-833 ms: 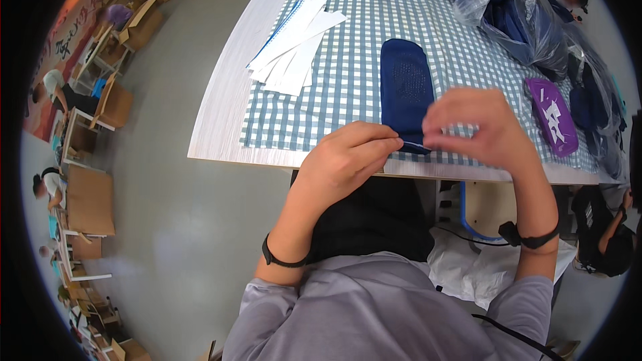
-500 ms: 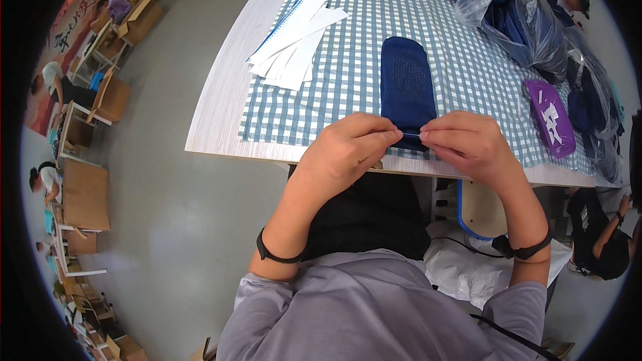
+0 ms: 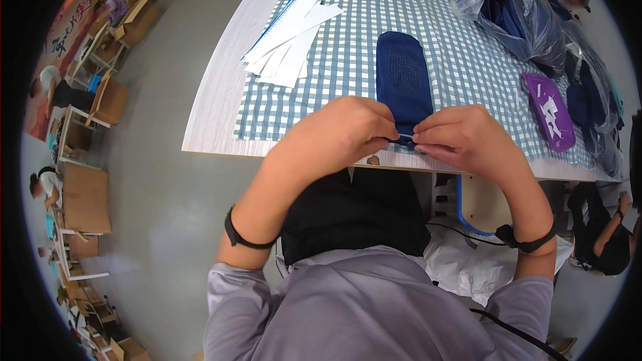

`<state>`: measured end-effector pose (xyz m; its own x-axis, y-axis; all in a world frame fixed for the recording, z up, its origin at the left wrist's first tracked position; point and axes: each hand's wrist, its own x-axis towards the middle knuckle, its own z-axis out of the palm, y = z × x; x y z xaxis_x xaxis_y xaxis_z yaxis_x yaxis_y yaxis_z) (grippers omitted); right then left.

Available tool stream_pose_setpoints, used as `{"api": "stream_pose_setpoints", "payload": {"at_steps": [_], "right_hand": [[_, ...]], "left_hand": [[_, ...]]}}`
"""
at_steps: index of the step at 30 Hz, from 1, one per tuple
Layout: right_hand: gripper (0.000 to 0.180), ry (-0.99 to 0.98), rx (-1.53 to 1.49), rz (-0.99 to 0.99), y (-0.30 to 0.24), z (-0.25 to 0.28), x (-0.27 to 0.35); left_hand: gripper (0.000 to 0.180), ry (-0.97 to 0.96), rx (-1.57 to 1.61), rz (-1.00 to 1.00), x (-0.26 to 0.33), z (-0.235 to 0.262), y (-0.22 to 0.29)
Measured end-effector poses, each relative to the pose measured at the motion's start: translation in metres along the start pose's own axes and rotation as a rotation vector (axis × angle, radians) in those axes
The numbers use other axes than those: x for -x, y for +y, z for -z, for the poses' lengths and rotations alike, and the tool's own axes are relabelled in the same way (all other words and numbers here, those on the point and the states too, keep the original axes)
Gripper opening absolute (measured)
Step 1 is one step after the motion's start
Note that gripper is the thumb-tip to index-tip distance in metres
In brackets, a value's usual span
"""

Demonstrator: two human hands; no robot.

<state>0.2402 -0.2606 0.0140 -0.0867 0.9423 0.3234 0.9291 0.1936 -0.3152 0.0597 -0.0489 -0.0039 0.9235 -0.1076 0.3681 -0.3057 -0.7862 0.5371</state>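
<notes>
A navy sock (image 3: 403, 70) with a patch of small grip dots lies flat on the checked cloth, its toe end pointing away from me. At its near end a thin white strip (image 3: 405, 136) runs across the fabric between my fingertips. My left hand (image 3: 354, 130) pinches the strip's left end, its fingers bent over the sock's edge. From the other side my right hand (image 3: 461, 135) pinches the right end with thumb and fingers. How much sock fabric is also between the fingers is hidden.
A fan of white paper strips (image 3: 289, 40) lies at the left on the checked cloth (image 3: 334, 73). At the right sits a purple tray (image 3: 560, 135) with white scraps. Clear bags of navy socks (image 3: 511, 17) line the far right. The table's front edge (image 3: 267, 155) is close to me.
My left hand has tilted, its wrist and forearm swinging outward to the left. Both hands' fingertips have come a little closer together at the sock's near end. The strip remains between them.
</notes>
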Motion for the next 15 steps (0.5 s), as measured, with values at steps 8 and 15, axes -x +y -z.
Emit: {"api": "stream_pose_setpoints", "payload": {"at_steps": [8,15], "right_hand": [[0.012,-0.116,0.005,-0.038,-0.004,0.009,-0.013],[0.01,-0.075,0.02,-0.034,0.003,0.006,-0.017]], "left_hand": [[0.023,-0.228,-0.079,-0.113,-0.024,0.018,-0.004],[0.022,-0.192,-0.129,-0.119,-0.03,0.011,-0.008]]}}
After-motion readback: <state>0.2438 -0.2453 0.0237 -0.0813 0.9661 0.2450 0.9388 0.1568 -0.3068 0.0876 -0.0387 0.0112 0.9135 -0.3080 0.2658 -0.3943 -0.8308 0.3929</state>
